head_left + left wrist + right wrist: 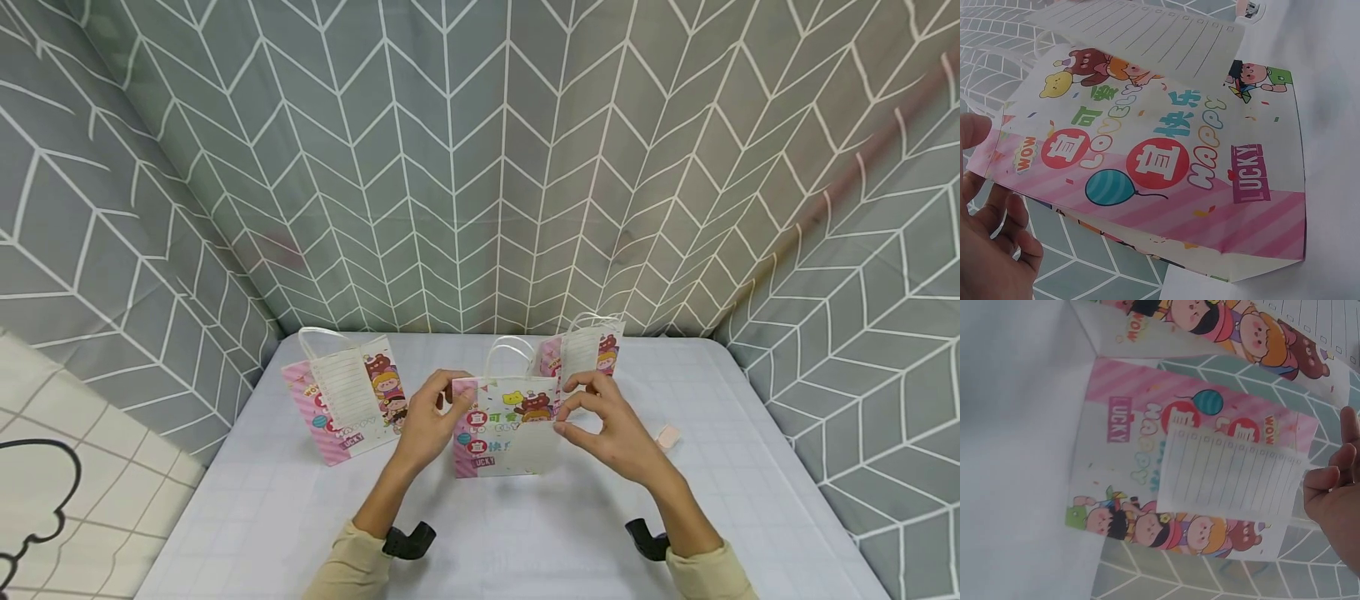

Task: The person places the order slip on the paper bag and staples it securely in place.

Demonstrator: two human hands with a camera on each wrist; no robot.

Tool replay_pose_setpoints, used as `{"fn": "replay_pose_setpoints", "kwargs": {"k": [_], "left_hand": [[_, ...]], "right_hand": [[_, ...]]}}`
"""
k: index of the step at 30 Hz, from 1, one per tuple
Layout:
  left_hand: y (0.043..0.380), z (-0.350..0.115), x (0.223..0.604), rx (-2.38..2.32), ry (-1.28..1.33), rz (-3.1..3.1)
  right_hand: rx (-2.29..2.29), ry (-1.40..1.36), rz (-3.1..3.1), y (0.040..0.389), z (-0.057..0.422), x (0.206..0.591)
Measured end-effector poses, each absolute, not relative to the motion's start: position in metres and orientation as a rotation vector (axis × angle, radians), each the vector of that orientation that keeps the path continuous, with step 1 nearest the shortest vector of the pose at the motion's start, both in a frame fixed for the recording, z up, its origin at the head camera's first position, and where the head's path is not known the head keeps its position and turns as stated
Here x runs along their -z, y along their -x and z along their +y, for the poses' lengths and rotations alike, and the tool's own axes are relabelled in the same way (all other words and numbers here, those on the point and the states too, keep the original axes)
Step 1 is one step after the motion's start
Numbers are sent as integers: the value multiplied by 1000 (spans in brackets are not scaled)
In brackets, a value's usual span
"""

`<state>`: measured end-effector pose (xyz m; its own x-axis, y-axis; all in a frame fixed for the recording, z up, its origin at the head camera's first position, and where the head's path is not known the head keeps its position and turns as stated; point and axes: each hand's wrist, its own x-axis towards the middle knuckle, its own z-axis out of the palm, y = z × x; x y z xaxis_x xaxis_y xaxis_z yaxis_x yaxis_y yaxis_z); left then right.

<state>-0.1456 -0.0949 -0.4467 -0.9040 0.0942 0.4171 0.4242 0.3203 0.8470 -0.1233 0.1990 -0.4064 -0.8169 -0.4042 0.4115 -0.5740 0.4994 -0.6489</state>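
A pink-and-white paper gift bag (480, 433) with cartoon figures and white handles stands upright mid-table. My left hand (435, 417) pinches its upper left corner, thumb in front. In the left wrist view, the left hand (997, 231) is at the bag's top edge. A lined paper sheet (1166, 37) slants out from the bag's front. The fingertips of my right hand (611, 429) pinch the upper right corner of that sheet (536, 450). In the right wrist view, the right hand (1338, 494) shows only partly, and its pinching fingertips are out of sight.
A matching bag with a lined sheet on its front (348, 400) stands at the left. Another such bag (585, 354) stands behind at the right, partly covered. A small pale pink block (667, 437) lies beside my right wrist. Patterned grey curtains (480, 167) surround the white table (262, 517).
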Motion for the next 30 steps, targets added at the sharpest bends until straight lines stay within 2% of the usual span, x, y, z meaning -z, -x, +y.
{"fn": "replay_pose_setpoints", "kwargs": {"k": [30], "left_hand": [[149,-85,439,1648,478,-2302]], "right_hand": [[-1003,-815,-2386,143,152,394]]}}
